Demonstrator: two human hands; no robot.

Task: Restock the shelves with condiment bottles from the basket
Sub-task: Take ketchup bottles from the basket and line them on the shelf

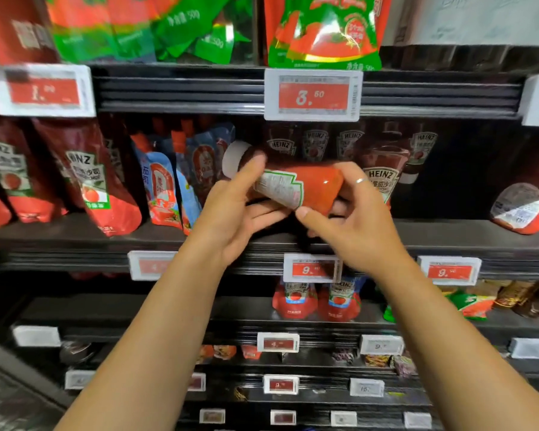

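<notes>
A red ketchup bottle (311, 185) with a white cap lies nearly on its side in front of the middle shelf (199, 241), cap pointing up and left. My left hand (240, 213) grips it near the cap end from below. My right hand (352, 222) grips its wide end, thumb under the label and a ring on one finger. Behind it, upright Heinz ketchup bottles (383, 178) stand in a row on the same shelf. The basket is out of view.
Red Heinz pouches (97, 181) and blue pouches (165, 188) fill the shelf's left part. A toppled bottle (523, 206) lies at the right. Price tags (313, 94) line the shelf edges. Lower shelves hold more pouches (318, 300).
</notes>
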